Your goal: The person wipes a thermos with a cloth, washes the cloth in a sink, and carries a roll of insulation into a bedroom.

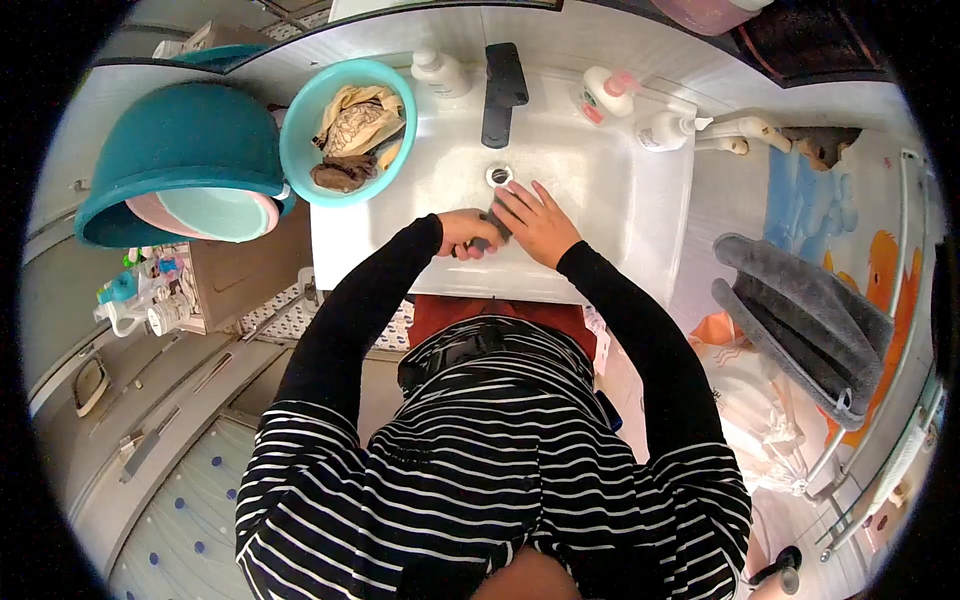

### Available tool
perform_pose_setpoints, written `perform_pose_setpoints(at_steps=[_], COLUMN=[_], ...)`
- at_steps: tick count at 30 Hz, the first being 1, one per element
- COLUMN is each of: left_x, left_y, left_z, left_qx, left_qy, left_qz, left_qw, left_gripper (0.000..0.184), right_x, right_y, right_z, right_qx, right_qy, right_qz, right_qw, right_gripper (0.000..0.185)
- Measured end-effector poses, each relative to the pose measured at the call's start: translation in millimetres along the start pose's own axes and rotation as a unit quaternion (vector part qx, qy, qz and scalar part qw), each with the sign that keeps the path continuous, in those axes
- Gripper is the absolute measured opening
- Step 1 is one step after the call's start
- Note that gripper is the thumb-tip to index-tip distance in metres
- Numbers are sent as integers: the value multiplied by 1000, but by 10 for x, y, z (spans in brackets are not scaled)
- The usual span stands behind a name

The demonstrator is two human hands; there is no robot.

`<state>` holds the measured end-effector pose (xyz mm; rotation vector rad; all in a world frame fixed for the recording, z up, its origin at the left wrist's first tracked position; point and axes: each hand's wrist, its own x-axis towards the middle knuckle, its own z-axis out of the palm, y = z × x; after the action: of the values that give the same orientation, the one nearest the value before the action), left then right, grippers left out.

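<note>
Item (480, 243), dark, held in curled left hand (462, 230); right hand (545, 232) over it, fingers parted; slick or slack grip could let it slip toward far drain (499, 176)

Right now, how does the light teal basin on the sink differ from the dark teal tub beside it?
The light teal basin is smaller and paler; the dark teal tub is bigger. The light basin opens upward and holds crumpled cloths; the dark tub is tipped, with smaller basins nested in it. Both have round rims.
</note>
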<state>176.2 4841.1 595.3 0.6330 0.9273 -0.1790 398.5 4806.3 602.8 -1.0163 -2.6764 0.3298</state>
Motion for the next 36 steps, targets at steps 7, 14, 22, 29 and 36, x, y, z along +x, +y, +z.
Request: perform_pose_setpoints(at_steps=[7,14,22,29,36], left_x=[11,368,188,224,193], left_y=[278,119,230,177,141], left_z=[176,88,288,312,280], left_qx=[330,563,573,591,594], left_qy=[57,237,326,342,349], left_qz=[-47,73,51,54,67], left_qw=[941,789,750,729,722], left_gripper=[27,35,29,26,26], right_x=[103,400,535,557,558], right_y=[142,105,106,154,92], right_z=[130,108,258,310,249], right_qx=[87,76,70,100,120], right_qy=[-110,-247,-284,-308,-294], right_qz=[37,198,260,272,282], right_qw=[989,945,920,906,906], right_gripper=[31,13,18,22,17])
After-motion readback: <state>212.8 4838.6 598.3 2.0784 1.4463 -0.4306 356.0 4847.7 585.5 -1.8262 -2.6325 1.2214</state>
